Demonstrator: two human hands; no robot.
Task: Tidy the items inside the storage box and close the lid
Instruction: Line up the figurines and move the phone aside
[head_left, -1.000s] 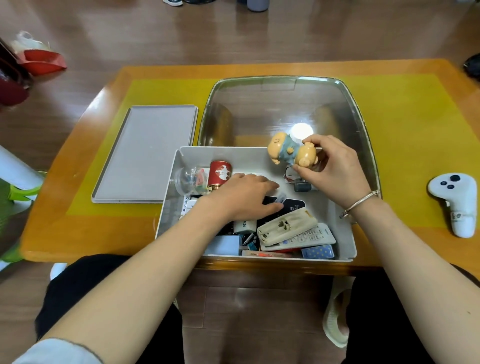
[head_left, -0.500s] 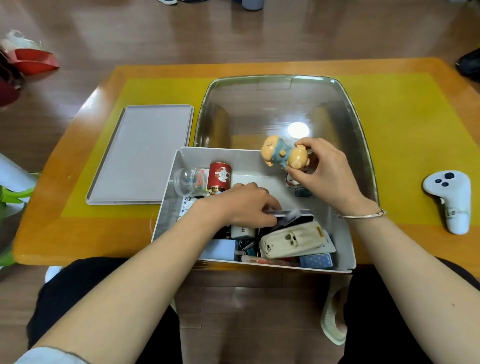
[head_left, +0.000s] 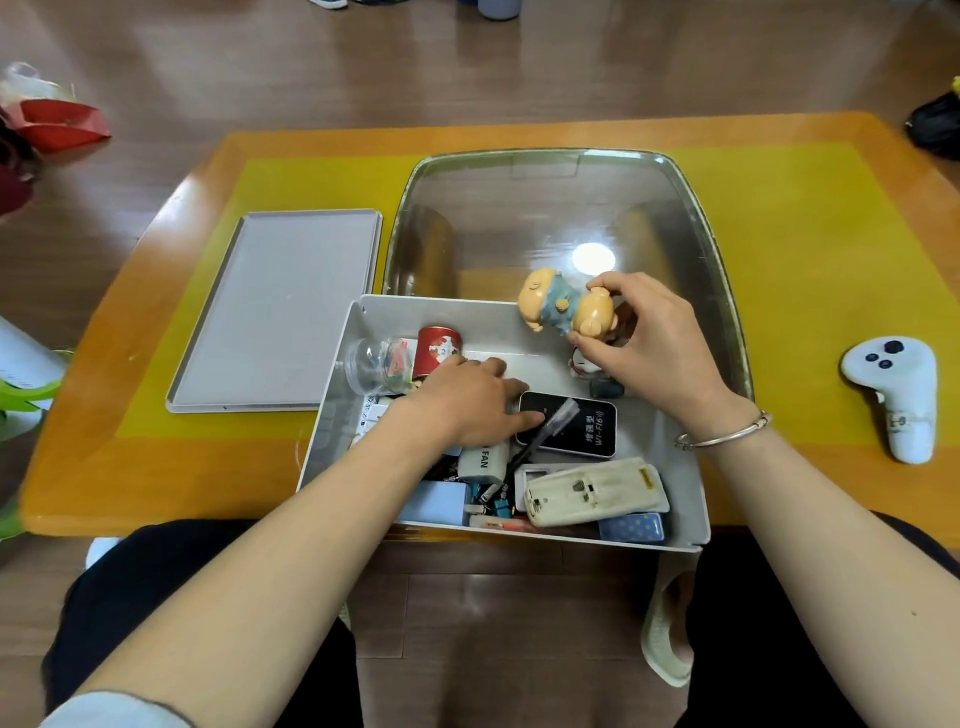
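Observation:
A grey storage box (head_left: 685, 483) full of small items sits at the table's front edge. Its clear lid (head_left: 545, 208) stands open behind it. My right hand (head_left: 649, 348) is shut on a tan toy figure in a blue outfit (head_left: 563, 312), which is tilted on its side above the box's back wall. My left hand (head_left: 467, 400) lies palm down inside the box, thumb touching a black Wi-Fi device (head_left: 582, 431). A thin dark sachet (head_left: 553, 428) lies across that device. A red can (head_left: 439, 345), a clear jar (head_left: 376, 364) and a cream remote (head_left: 592, 491) are also in the box.
A flat grey tray (head_left: 275, 306) lies on the yellow mat left of the box. A white game controller (head_left: 893, 384) rests at the right on the orange table (head_left: 130, 483). A red bag (head_left: 57, 124) is on the floor at the far left.
My left hand let the thin sachet drop onto the black device and now lies flat beside it. My right hand still holds the toy figure, barely moved.

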